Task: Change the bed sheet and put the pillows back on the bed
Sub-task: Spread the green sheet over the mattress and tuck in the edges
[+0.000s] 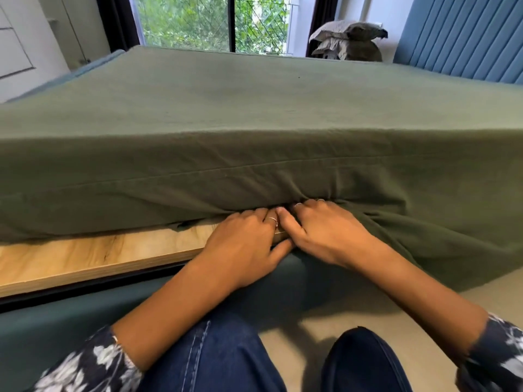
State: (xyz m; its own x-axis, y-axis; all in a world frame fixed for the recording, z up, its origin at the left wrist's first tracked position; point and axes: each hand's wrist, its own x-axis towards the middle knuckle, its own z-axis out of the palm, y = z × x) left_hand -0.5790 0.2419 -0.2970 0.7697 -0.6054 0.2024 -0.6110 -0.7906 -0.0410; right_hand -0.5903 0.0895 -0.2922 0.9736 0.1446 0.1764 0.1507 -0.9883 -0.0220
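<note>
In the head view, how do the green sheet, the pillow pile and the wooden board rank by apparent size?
1. green sheet
2. wooden board, partly hidden under the mattress
3. pillow pile, though it sits far from the camera, so its true size is unsure

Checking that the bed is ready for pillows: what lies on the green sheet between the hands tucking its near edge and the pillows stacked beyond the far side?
Head view: only bare green sheet between hands and pillows.

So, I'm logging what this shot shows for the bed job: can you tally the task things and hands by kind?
Green bed sheet: 1
Pillows, stacked beyond the bed's far side: 2 as far as I can tell
Hands tucking the sheet, left hand and right hand: 2
Total: 5
</note>
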